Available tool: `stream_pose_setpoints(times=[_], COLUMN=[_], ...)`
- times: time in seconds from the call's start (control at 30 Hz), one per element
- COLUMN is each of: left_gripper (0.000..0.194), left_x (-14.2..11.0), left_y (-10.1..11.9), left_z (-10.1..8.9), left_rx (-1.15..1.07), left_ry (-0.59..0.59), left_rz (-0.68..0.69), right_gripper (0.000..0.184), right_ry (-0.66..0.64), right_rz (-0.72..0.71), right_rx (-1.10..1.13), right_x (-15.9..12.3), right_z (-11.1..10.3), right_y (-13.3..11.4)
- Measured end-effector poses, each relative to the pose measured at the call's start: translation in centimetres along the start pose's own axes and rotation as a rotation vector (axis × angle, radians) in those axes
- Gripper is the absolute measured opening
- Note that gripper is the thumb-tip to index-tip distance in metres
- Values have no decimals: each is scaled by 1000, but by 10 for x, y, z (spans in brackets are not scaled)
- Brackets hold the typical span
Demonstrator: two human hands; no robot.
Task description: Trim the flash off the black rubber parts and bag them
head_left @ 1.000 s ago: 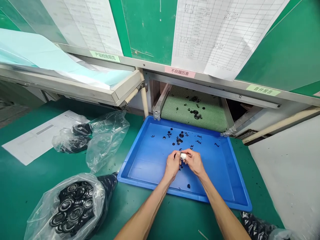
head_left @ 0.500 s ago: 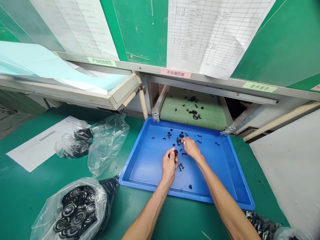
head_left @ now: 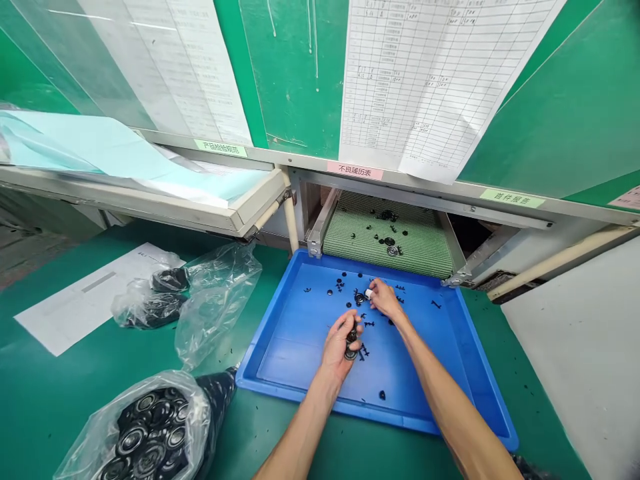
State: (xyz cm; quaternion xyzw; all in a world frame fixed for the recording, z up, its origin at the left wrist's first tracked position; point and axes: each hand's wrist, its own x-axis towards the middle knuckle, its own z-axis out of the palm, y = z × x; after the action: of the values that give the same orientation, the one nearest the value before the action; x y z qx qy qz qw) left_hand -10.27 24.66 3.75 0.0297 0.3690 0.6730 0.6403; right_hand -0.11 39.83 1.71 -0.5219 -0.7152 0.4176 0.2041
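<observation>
My left hand (head_left: 341,341) is closed around several round black ringed rubber parts (head_left: 351,347), palm turned partly up over the blue tray (head_left: 270,313). My right hand (head_left: 385,298) is just beyond it, its fingers bent and drawn together. A white covering (head_left: 369,294) shows at one of its fingertips. Right beside these fingertips a black ringed part (head_left: 359,298) lies on the tray floor. What the fingers pinch, if anything, is hidden. Around both hands lie small black discs (head_left: 349,305) and thin branched black scraps (head_left: 365,349).
A green conveyor belt (head_left: 360,230) carrying more black pieces ends over the tray's far edge. At left front stands a clear bag (head_left: 195,413) full of black ringed parts. Behind it lie smaller bags (head_left: 150,307) and a white paper (head_left: 65,313). A shelf (head_left: 250,207) overhangs the left.
My left hand has turned, now showing the stacked black parts in its palm. My right hand has shifted slightly right of the ringed part. The camera view has tilted up a little.
</observation>
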Motion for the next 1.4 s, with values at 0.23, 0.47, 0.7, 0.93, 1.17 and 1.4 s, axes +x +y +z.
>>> stream_pose_setpoints(times=[0.23,0.47,0.7,0.93,1.17,1.4], left_gripper=[32,27,30,39,8,15], left_x=[0,-1,-2,1,1,3], left_y=[-22,-23,-20,-11,6,12], left_z=[1,2,3,-1,-2,-1], left_rx=[504,665,545,185,-146,-244], left_ry=[6,-3,65,131,46,62], left_rz=[102,251,260,160,-48,-103], right_gripper=[31,19,24,23,10,13], right_ry=[-20,-56,48,47,104,52], right_rz=[-11,-102,-192,-139,-44,-225], right_rx=[315,237,69,-152,-250,-108], right_x=[-78,-112,-110,-69,-7,-34], right_z=[7,1,16,12,24,12], right_y=[4,-3,-18,-18,-17,-4])
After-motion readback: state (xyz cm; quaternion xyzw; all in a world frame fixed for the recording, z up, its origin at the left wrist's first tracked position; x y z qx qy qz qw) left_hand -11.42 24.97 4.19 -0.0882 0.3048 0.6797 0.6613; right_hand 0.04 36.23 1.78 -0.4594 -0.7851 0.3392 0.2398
